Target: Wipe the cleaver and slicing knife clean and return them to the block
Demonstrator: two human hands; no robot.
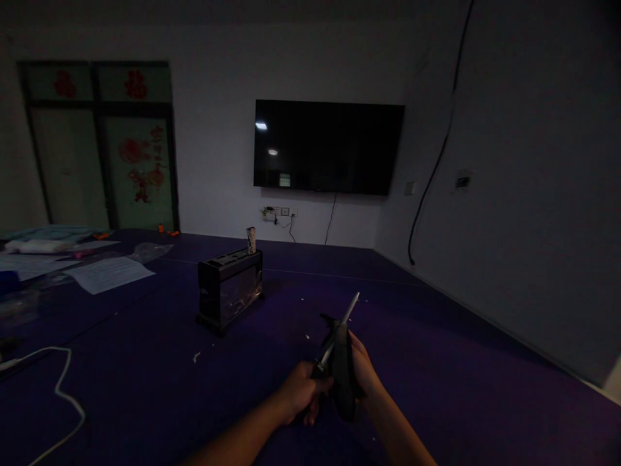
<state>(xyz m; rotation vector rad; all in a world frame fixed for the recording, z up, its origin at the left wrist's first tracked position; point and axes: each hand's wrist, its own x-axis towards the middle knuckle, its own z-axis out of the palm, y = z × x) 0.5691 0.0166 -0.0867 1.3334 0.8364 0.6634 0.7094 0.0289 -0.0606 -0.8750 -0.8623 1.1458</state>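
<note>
My left hand (299,389) is closed around the dark handle of a tool with a long, thin pale shaft (350,307), which points up and to the right. My right hand (363,370) grips a dark, elongated thing (343,378) from its right side; in the dim light I cannot make out its kind. The shaft runs close along the dark thing's upper part, and I cannot tell whether they touch. Forward and left of my hands stands a black box-shaped holder (230,285) with openings in its top. A patterned upright piece (251,240) sticks out of it.
Small white scraps (196,356) lie on the dark purple table (262,401). Printed sheets (110,274) and clear plastic (150,252) are at the left, with a white cable (63,388) nearer me. A wall (524,259) borders the table's right side.
</note>
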